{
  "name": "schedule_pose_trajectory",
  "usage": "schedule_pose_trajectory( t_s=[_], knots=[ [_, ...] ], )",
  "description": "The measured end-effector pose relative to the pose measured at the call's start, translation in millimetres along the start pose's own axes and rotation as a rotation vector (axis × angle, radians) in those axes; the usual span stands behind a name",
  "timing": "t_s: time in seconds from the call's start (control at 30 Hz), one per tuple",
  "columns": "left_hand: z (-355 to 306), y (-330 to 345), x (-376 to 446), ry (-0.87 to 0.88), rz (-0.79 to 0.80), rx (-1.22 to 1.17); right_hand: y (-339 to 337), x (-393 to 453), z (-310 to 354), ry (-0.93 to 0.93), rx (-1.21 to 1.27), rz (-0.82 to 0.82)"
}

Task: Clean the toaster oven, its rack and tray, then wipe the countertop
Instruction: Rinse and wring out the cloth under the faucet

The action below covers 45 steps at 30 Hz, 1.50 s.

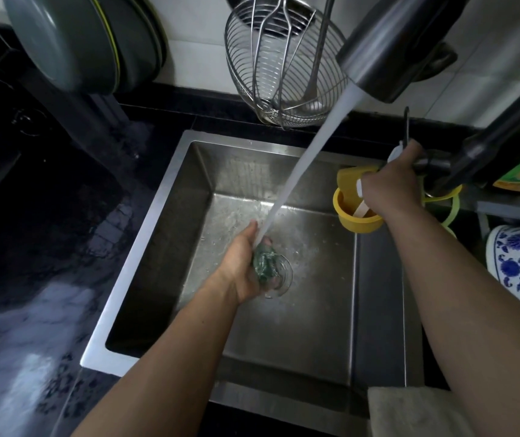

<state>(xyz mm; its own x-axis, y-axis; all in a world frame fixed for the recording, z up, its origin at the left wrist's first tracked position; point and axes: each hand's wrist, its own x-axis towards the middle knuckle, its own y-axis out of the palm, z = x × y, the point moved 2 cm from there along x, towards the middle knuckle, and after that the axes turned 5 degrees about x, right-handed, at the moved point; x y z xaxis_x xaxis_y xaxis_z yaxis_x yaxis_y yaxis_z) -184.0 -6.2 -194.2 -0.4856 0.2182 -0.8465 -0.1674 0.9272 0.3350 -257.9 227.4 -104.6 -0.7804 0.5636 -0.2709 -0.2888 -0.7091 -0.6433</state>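
Step in hand: wetting the green scrub pad. Left hand grips it under the running water over the sink. Right hand holds the tap lever. Next, likely: shut water, wring pad. Toaster oven not in view.

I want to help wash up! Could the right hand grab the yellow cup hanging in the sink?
Probably yes. The right hand grips the dark tap handle directly above the yellow plastic cup, with nothing between; it must let go first.

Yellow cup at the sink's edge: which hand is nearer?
Right. The right hand is at the faucet handle, just above the yellow cup; the left hand holds a green cloth under the water, mid-sink.
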Motion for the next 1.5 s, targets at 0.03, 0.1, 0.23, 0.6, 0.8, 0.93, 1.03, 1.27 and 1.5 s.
schedule_pose_trajectory(
  t_s=[0.03,0.1,0.23,0.6,0.8,0.93,1.03,1.27,1.5],
  knots=[
    [-0.6,-1.4,0.4,-0.001,-0.022,-0.017,-0.1,0.1,0.2,-0.001,0.001,0.003],
    [-1.7,-1.6,0.7,0.040,-0.041,-0.072,-0.2,0.5,0.6,-0.006,0.007,0.008],
    [-2.8,2.8,-6.2,0.124,0.031,-0.205,-1.3,-0.1,-0.1,-0.009,0.006,0.008],
    [4.3,-16.2,1.5,0.088,-0.061,-0.418,-1.7,-3.4,1.3,-0.009,-0.012,0.011],
    [4.3,-17.8,-6.9,0.127,0.012,-0.377,-1.2,-2.5,-0.5,-0.024,0.011,0.003],
    [7.0,-16.0,-6.9,0.042,0.056,-0.371,-0.6,-1.8,-0.2,-0.021,0.011,0.000],
    [8.3,-11.6,-4.8,0.013,0.119,-0.372,0.1,-2.8,0.7,-0.016,0.013,-0.003],
    [6.1,-5.1,-8.1,0.063,0.201,-0.375,-0.9,0.0,-0.6,-0.024,0.006,0.008],
    [-3.7,-3.7,-15.5,0.210,-0.001,-0.373,-3.6,-3.0,1.7,-0.005,-0.013,0.016]
  ],
)
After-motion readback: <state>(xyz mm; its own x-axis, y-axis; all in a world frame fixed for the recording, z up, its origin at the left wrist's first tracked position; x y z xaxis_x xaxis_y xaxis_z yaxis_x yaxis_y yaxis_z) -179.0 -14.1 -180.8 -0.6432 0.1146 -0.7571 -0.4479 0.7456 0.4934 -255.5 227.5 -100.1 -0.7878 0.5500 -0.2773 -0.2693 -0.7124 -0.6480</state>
